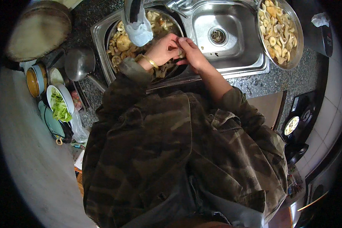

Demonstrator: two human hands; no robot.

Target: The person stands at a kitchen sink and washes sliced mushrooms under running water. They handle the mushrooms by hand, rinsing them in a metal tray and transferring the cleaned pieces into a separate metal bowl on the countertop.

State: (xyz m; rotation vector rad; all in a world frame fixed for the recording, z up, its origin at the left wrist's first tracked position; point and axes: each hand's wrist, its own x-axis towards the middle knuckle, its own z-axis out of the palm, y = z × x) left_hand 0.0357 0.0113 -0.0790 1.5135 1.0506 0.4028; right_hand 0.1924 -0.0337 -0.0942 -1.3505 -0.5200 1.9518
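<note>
Both my hands meet over the right side of a large round basin (109, 31) in the left sink bowl. The basin holds water and many pale mushrooms (123, 42). My left hand (162, 51), with a gold-coloured bangle at the wrist, and my right hand (192, 52) pinch a small mushroom piece (180, 53) between their fingers, mostly hidden by them. A metal bowl (299, 37) full of mushrooms (278, 34) stands right of the right sink bowl (230, 57), which has dark scraps near its drain.
A faucet (176, 5) sits behind the sink; a pale blue cloth-like cover (139, 34) hangs over the basin. Leftward are a metal ladle (79, 64), a large round pan (40, 31) and a white bowl (69, 99) of lettuce. A hob (300, 114) lies at the right.
</note>
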